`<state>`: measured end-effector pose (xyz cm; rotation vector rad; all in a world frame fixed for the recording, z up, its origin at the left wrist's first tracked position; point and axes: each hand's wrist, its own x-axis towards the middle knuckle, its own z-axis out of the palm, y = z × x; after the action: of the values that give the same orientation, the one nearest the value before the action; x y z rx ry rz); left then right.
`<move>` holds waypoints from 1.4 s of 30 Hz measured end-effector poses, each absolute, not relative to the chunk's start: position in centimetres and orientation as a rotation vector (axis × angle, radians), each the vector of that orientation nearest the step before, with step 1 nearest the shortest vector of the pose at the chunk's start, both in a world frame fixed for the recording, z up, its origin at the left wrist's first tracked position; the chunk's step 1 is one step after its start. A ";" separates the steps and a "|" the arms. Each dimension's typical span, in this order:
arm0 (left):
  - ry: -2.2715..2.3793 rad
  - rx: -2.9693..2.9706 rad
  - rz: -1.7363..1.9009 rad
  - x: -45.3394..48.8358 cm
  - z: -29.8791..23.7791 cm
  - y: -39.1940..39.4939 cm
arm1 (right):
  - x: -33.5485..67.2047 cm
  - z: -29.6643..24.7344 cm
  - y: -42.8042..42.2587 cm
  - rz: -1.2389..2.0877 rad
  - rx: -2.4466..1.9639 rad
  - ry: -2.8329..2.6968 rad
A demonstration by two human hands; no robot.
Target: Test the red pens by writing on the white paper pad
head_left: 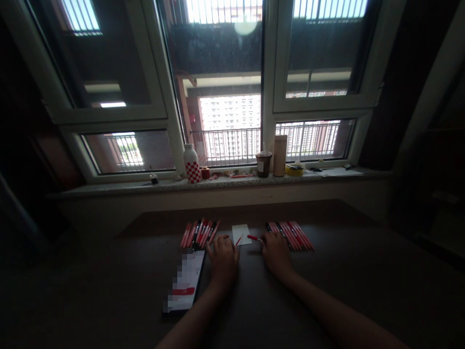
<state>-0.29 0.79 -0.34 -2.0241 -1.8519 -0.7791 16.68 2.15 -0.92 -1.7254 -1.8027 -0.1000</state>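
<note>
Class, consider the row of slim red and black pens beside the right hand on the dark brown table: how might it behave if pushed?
The slim red and black pens look straight, so each is probably stiff. Lying side by side on the flat, dark brown table, they may roll or spread if nudged. Their slenderness suggests little weight.

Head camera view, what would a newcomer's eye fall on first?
Probably the bright window filling the top, with a red-checked bottle on its sill. Then the left pen group and right pen group, mostly red, flanking a small pale paper on the dark table. The right hand holds a red pen near that paper.
</note>
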 end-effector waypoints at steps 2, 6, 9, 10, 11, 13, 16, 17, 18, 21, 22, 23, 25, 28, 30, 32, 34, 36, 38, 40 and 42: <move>-1.851 -2.040 -0.773 -0.3 -0.5 0.8 | 16.7 -0.9 2.1 -0.090 -1.719 -1.803; -1.902 -2.086 -0.736 -0.3 -0.6 0.8 | 16.6 -0.8 2.0 -0.078 -1.724 -1.797; -1.936 -2.117 -0.691 -0.2 -0.5 0.7 | 16.7 -0.8 2.0 -0.070 -1.719 -1.811; -1.943 -2.125 -0.675 -0.2 -0.5 0.7 | 16.7 -0.8 2.0 -0.069 -1.718 -1.815; -1.951 -2.131 -0.657 -0.1 -0.5 0.6 | 16.7 -0.8 2.0 -0.068 -1.716 -1.820; -1.964 -2.140 -0.633 -0.1 -0.5 0.6 | 16.7 -0.8 2.0 -0.067 -1.714 -1.828; -1.988 -2.137 -0.635 -0.1 -0.7 0.6 | 16.7 -0.7 2.0 -0.065 -1.714 -1.831; -1.994 -2.137 -0.640 -0.1 -0.7 0.7 | 16.7 -0.7 2.0 -0.064 -1.710 -1.831; -1.999 -2.138 -0.646 -0.1 -0.8 0.7 | 16.7 -0.7 2.0 -0.062 -1.706 -1.832; -2.005 -2.142 -0.653 -0.2 -0.9 0.8 | 16.7 -0.7 2.0 -0.050 -1.697 -1.840; -2.007 -2.142 -0.655 -0.2 -0.9 0.8 | 16.7 -0.7 2.0 -0.046 -1.696 -1.841; -2.008 -2.143 -0.657 -0.2 -0.9 0.8 | 16.7 -0.8 2.0 -0.044 -1.696 -1.841; -2.011 -2.143 -0.662 -0.2 -0.9 0.8 | 16.7 -0.9 2.1 -0.046 -1.696 -1.838; -2.003 -2.140 -0.669 -0.2 -0.9 0.8 | 16.7 -1.0 2.1 -0.051 -1.688 -1.834; -1.998 -2.141 -0.675 -0.2 -0.9 0.8 | 16.7 -1.0 2.2 -0.048 -1.679 -1.842; -1.998 -2.142 -0.676 -0.2 -0.9 0.8 | 16.7 -1.0 2.2 -0.046 -1.670 -1.850; -2.007 -2.144 -0.672 -0.2 -0.8 0.8 | 16.7 -1.0 2.2 -0.047 -1.662 -1.854; -2.017 -2.149 -0.669 -0.2 -0.7 0.7 | 16.8 -1.0 2.2 -0.048 -1.651 -1.860; -2.024 -2.155 -0.669 -0.1 -0.6 0.7 | 16.8 -1.0 2.2 -0.052 -1.638 -1.865; -2.019 -2.158 -0.667 -0.1 -0.6 0.7 | 16.8 -1.0 2.2 -0.053 -1.629 -1.869; -2.008 -2.161 -0.661 -0.1 -0.6 0.7 | 16.8 -1.0 2.2 -0.050 -1.627 -1.870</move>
<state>-0.08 0.70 -0.63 -2.1615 -2.0078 -0.6610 16.84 2.16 -1.01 -1.6266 -1.8704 -0.0503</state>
